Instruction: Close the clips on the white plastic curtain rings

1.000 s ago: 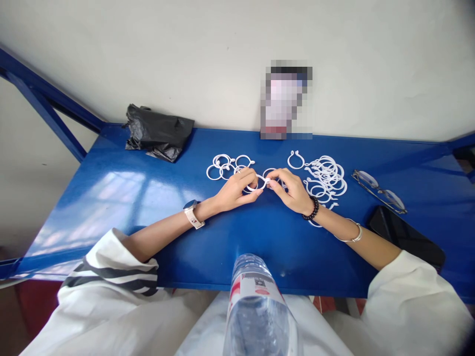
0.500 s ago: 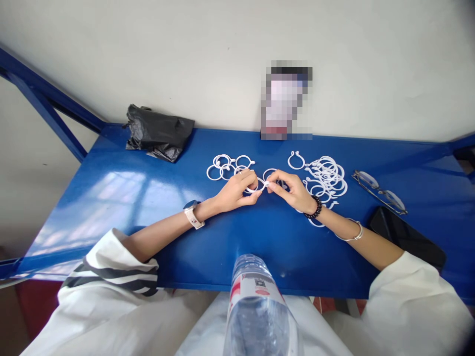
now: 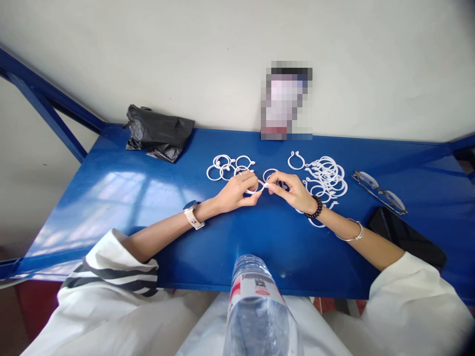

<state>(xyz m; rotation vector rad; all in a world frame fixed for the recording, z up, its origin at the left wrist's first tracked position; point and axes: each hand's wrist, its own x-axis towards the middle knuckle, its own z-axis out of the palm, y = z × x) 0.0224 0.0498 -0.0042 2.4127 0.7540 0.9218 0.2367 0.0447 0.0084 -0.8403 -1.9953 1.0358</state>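
Observation:
Between my hands is a white plastic curtain ring (image 3: 262, 189), an open loop with a knobbed end. My left hand (image 3: 236, 193) grips its left side, with the fingers curled round it and covering part of the loop. At the right end of the ring, the thumb and forefinger of my right hand (image 3: 295, 194) pinch the knob. Several similar rings (image 3: 214, 172) lie beyond my left hand. Another ring (image 3: 270, 170) rests just behind my right fingers, partly hidden. To the right spreads a larger heap of rings (image 3: 330, 178), and one single ring (image 3: 296, 160) lies by its far edge.
A blue table (image 3: 222, 247) stands against a pale wall. On it lie a black plastic bag (image 3: 159, 131), eyeglasses (image 3: 380, 190) and a black phone (image 3: 406, 237). A pixelated upright object (image 3: 284, 101) leans at the back. A water bottle (image 3: 260, 316) stands close before me.
Almost nothing differs. Both hands keep their grip on the ring, with only a very slight shift of the fingers.

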